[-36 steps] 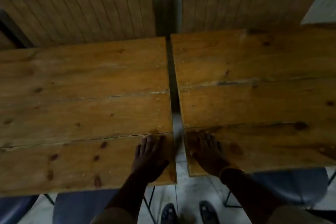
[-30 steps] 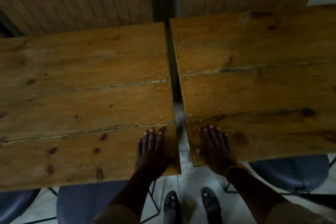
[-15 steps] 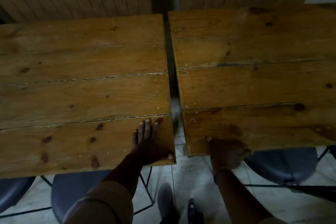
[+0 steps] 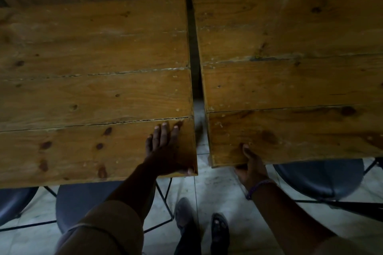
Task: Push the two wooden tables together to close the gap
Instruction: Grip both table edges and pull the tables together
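desks of knotty planks stand side by side, the left desk (image 4: 93, 93) pinned by the left hand (image 4: 165, 151), spread flat on its near right corner with the thumb hooked over the near edge, likely to brace it. across the narrow gap (image 4: 195, 80), open along its whole length, the right hand (image 4: 251, 166) clamps the right desk (image 4: 290, 89) at its near edge, thumb on top and fingers under, a grip that looks meant for dragging it leftward.

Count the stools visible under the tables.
3. One stool at the far left edge, one under the left table, one under the right table. More may be hidden beneath the tabletops.
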